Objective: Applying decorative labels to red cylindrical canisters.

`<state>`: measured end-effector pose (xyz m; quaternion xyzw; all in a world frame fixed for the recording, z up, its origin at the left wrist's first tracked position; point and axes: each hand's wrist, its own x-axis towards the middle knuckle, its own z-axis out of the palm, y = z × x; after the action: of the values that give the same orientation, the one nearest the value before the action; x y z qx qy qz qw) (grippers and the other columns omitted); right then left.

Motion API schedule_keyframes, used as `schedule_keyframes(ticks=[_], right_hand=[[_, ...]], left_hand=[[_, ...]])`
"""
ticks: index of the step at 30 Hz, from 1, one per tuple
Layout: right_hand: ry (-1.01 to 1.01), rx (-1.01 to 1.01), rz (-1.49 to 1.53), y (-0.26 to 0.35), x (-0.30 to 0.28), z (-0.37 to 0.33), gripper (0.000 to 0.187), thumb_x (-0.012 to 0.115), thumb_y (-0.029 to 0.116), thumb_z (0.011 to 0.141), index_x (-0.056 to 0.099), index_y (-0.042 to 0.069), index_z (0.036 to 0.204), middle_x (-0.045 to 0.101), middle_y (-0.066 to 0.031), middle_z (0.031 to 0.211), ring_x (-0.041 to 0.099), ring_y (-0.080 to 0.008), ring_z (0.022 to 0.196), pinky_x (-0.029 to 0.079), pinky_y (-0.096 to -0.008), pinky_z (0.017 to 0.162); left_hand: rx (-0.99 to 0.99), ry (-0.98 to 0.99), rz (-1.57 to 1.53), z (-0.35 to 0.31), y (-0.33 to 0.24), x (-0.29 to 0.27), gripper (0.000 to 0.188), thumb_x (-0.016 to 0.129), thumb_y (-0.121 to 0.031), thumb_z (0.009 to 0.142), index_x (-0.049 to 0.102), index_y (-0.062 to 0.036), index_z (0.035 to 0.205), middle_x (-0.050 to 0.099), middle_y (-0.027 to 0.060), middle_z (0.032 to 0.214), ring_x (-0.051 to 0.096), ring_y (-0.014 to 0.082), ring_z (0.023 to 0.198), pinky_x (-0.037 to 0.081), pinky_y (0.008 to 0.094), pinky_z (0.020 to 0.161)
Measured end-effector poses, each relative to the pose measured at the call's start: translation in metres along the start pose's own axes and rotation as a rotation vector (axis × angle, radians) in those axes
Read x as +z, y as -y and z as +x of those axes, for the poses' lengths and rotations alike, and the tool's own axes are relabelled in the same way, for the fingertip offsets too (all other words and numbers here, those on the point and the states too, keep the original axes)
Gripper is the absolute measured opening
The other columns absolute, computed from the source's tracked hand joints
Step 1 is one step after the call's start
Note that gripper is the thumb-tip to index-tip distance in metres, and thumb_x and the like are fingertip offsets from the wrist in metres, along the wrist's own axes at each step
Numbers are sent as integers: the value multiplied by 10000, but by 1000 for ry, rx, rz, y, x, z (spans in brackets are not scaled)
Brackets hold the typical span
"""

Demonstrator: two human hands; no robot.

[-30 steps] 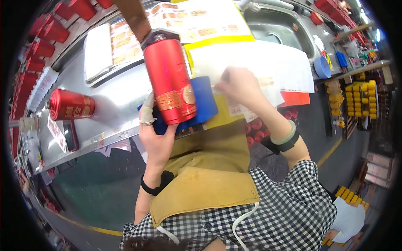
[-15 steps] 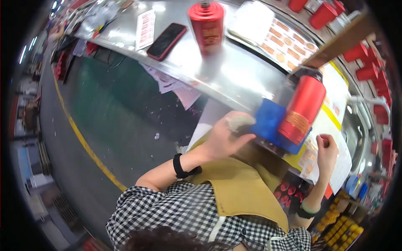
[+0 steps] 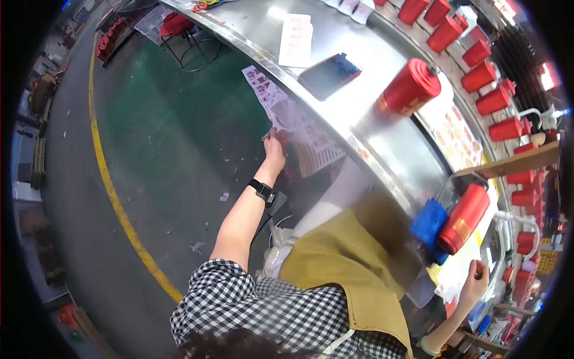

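Since the earlier frame, the left hand [image 3: 274, 149] had gone from near the blue cloth [image 3: 429, 227] out to the printed sheets [image 3: 318, 145] hanging at the edge of the metal table [image 3: 382, 140], and the view had swung round. Its fingers were drawn together at the sheets' outer border; whether they pinched paper, I could not tell. The right hand [image 3: 474, 282] was loosely curled near the base of a red bottle [image 3: 466, 218], apart from it, with nothing plainly in its grasp. That bottle lay against the cloth beside a wooden bar [image 3: 508, 160].

Such thin, overlapping sheets would probably be best handled by one corner, peeled apart gently to avoid creasing, while the bottle stayed put.

Gold marking showed on the bottle and reddish print on the sheets, both too small to read.
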<state>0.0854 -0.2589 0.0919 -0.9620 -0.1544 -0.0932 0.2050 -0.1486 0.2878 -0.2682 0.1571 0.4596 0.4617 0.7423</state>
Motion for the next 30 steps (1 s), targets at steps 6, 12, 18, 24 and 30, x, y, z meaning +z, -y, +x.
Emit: schedule_keyframes(ticks=[6,12,18,24,30], right_hand=[[-76,-88,-77,33,-7,-14,183,660,191,954,669,8,947,561,10,737,443,-76,640,356,-253,569],[74,-87,-179,49,-8,-11,324,660,285,945,677,-29,1023,690,-118,883,624,-182,834,491,-339,792],[30,-97,-159,46,-13,-17,301,660,257,950,672,-43,976,679,-95,864,599,-169,808,485,-322,759],[78,-118,-204,32,-4,-1,273,679,240,940,671,-33,933,637,-46,808,529,-111,714,434,-274,652],[46,-144,-117,41,-4,-15,279,677,246,945,664,-32,937,614,-37,801,524,-115,722,433,-274,655]], left_hand=[[-27,26,20,61,4,-15,385,513,-361,1034,500,-23,1219,665,87,1059,651,173,919,532,304,744],[176,-29,198,83,6,-28,267,607,-189,990,507,3,1145,582,16,815,534,92,629,464,244,546],[134,-76,204,78,26,28,284,640,-82,925,578,36,1176,627,51,869,575,115,653,497,272,570],[488,-209,481,99,42,27,323,580,-127,949,603,78,1199,681,131,954,640,203,813,527,341,749],[501,-205,424,71,25,50,328,550,-103,956,594,90,1217,696,199,1040,658,229,937,503,341,832]])
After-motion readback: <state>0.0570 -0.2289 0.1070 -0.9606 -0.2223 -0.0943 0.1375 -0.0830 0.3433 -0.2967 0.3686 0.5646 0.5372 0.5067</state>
